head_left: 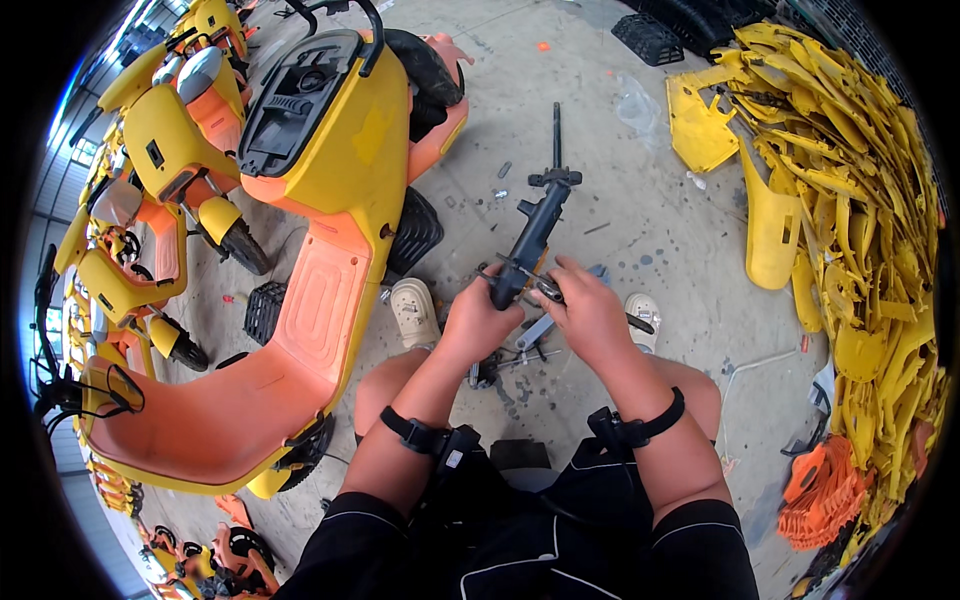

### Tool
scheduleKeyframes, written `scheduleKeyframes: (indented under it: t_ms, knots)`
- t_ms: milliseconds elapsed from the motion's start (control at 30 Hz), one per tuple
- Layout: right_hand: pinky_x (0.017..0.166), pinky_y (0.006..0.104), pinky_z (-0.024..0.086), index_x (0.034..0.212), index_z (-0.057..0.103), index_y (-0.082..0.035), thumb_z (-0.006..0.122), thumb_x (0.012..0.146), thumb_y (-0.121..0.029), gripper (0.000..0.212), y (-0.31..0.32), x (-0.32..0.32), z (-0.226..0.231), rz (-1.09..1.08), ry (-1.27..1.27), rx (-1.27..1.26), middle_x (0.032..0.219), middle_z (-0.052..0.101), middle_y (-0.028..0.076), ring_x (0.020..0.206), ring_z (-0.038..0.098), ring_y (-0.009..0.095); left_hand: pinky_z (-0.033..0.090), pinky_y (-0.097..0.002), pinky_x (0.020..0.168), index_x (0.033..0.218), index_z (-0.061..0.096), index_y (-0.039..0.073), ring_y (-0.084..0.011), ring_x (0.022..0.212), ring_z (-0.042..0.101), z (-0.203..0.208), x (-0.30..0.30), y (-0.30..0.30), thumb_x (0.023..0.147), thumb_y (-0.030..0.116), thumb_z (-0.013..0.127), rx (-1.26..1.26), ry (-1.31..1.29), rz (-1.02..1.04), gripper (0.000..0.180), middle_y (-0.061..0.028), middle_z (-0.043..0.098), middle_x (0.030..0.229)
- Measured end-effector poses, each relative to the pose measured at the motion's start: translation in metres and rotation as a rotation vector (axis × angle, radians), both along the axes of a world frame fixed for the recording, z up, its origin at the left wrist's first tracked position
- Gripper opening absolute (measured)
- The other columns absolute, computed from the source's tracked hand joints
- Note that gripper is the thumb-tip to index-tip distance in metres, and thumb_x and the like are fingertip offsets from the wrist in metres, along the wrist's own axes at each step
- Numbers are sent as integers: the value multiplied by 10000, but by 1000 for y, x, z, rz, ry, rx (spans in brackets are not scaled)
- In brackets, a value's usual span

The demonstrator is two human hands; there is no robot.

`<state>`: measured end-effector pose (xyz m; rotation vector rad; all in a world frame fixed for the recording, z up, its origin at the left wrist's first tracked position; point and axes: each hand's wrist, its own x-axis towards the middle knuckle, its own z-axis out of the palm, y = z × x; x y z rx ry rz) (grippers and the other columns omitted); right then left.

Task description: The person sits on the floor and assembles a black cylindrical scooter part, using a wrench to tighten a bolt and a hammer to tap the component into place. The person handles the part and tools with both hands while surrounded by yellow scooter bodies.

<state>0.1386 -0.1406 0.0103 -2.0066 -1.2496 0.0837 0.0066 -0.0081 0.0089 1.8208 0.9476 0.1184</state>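
A long black housing [528,240] with a cross bracket and a thin dark rod at its far end is held slantwise in front of me, above the concrete floor. My left hand [478,318] is closed around its near end. Close by on the right, my right hand [590,310] has its fingers curled on a small dark looped piece [548,288] beside the housing; its kind is hard to make out. Below the hands, a grey metal bar [535,332] and several small metal parts lie on the floor between my shoes.
A yellow and orange scooter body [335,260] stands close on my left, with more scooters [165,140] behind it. A tall heap of yellow panels [850,200] fills the right side. Orange parts [825,495] lie near that heap; a black crate [648,38] sits at the far side.
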Motion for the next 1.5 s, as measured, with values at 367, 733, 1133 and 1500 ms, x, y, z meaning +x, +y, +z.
scheduleKeyframes:
  t_ms: [367,733,1133,1500]
  knots:
    - [587,437,505,867,624,-63,730,859,-408,362,-2,2,13,-78,20,-271,735,656,124,668,642,353,501,-288,698,1345,508,-29,-129,759,600,1,1,-9,743,123,712,65,-31,-9,653,-66,630,860]
    - [626,511,496,817,575,-39,644,797,-218,193,-3,2,12,49,292,-350,713,643,197,718,635,434,521,-344,751,1307,560,31,-243,836,650,3,-6,-2,715,92,706,314,-59,-103,612,-147,650,948]
    - [638,455,493,867,570,-10,656,765,-134,182,0,-16,14,96,516,-295,726,635,203,715,628,410,529,-330,766,1258,616,26,-248,848,664,14,-14,14,707,53,690,369,-205,-168,557,-144,667,972]
    - [603,367,457,915,573,14,675,770,-106,214,-4,-30,25,159,654,-266,659,566,132,593,542,242,524,-354,783,1239,610,7,-356,880,660,19,-23,21,675,37,670,306,-297,-229,567,-165,649,1006]
